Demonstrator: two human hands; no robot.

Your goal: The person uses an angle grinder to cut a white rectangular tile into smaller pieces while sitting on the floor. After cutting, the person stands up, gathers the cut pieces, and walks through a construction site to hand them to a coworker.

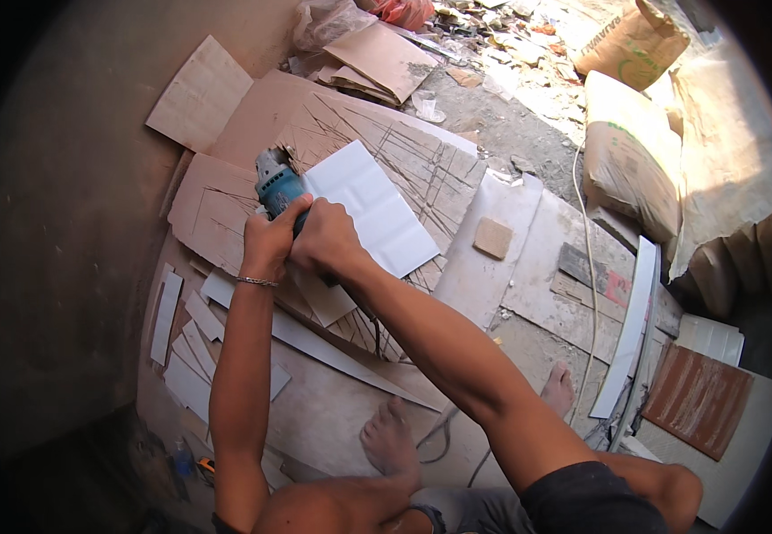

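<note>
A blue-green angle grinder (pixel 280 189) with a grey metal head is held in both my hands, at the left edge of a white tile (pixel 375 210). My left hand (pixel 268 240), a chain bracelet at its wrist, is closed around the grinder's body on the left side. Fingers wrapped, my right hand (pixel 325 237) grips its rear part from the right. The disc is hard to make out near the head. Beneath the tile lies a pinkish-brown board (pixel 270 111) scored with many dark cut lines.
Cut tile strips (pixel 192 351) lie at the left. A small beige tile piece (pixel 492 238) rests to the right, near a pale cable (pixel 589 267). Full sacks (pixel 631 151) stand at the far right. Brown ribbed tile (pixel 698 400) lies near my right knee. Rubble (pixel 520 53) covers the far ground.
</note>
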